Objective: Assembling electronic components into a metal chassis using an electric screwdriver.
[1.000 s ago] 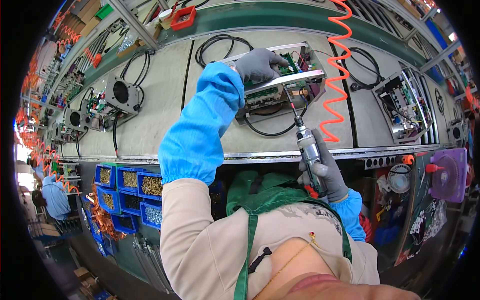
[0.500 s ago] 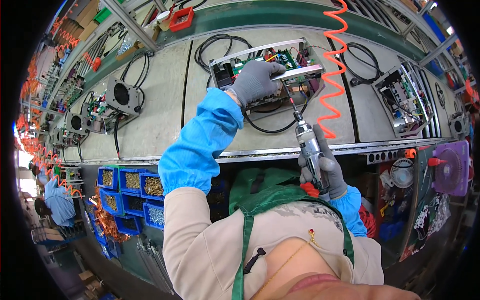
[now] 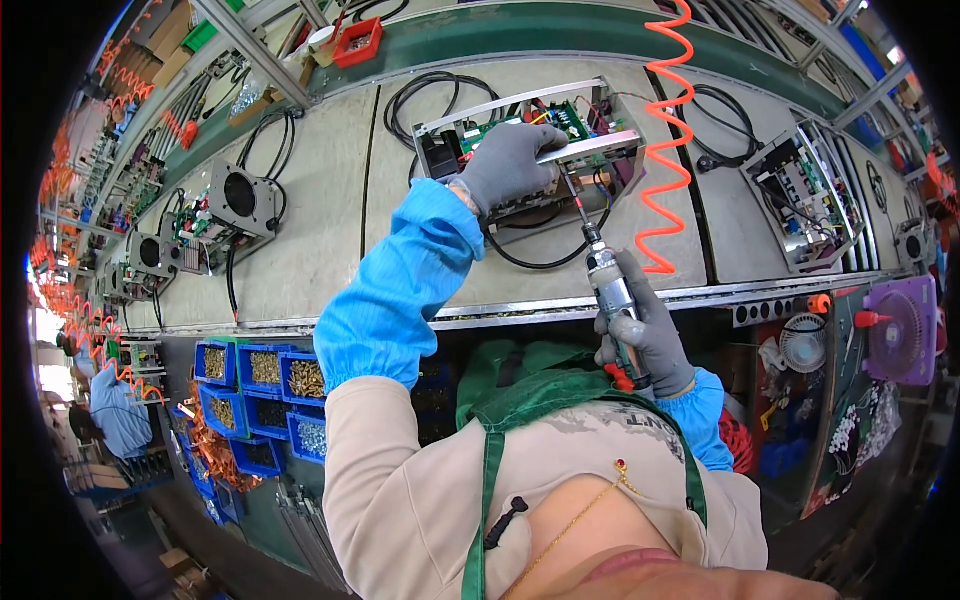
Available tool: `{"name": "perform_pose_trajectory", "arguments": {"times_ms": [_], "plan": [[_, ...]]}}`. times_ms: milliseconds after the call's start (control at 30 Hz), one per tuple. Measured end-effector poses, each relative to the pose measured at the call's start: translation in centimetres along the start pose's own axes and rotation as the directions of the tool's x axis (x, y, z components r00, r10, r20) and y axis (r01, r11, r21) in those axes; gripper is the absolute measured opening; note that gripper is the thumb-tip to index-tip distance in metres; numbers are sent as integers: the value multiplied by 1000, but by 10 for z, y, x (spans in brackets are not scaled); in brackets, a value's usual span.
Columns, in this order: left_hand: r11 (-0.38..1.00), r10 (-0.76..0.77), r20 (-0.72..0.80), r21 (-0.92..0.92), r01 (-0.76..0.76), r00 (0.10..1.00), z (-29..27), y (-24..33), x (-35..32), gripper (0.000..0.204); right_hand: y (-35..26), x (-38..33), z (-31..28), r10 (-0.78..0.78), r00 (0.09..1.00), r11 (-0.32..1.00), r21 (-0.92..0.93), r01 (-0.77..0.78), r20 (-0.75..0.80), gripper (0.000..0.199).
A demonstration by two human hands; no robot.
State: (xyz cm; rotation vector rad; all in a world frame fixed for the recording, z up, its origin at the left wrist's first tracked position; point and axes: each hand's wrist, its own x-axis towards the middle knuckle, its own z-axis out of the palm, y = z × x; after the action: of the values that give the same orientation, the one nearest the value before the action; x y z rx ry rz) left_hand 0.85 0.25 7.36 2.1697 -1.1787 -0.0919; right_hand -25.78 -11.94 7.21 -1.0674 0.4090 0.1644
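My left hand, in a grey glove, is closed on the near metal rail of an open electronics chassis. Inside the chassis a green circuit board and coloured wires show. My right hand, also gloved, is wrapped round a silver air screwdriver. Its long bit reaches up and left to the underside of the rail, just right of my left fingers. Whether the tip sits in a screw is too small to tell. Black cable loops behind and in front of the chassis.
An orange coiled hose hangs just right of the chassis. Another open chassis stands at the right; several units with fans line the left. Blue bins of screws sit below the bench edge. A red tray lies at the back.
The screwdriver and my right hand have shifted very slightly left, while the bit stays at the rail. My left hand keeps its hold on the rail.
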Motion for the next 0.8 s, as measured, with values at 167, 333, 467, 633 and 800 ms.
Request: {"name": "perform_pose_trajectory", "arguments": {"times_ms": [167,333,467,633,800], "plan": [[1000,19,1,7,-19,1000,1,-1,0,40,-4,-1,4,-17,1000,999,-35,16,-13,91],[992,108,-126,82,-98,986,9,4,-6,33,3,3,-4,-1,999,1000,-29,3,46,93],[924,211,-272,369,-100,939,36,32,-33,42,15,2,-9,-58,992,983,178,38,110,100],[971,96,-199,233,-48,975,116,70,-132,59,34,-1,-32,51,929,942,291,-166,366,92],[909,-289,-147,269,319,946,161,67,-195,62,76,14,-57,319,904,898,213,-384,283,74]]}}
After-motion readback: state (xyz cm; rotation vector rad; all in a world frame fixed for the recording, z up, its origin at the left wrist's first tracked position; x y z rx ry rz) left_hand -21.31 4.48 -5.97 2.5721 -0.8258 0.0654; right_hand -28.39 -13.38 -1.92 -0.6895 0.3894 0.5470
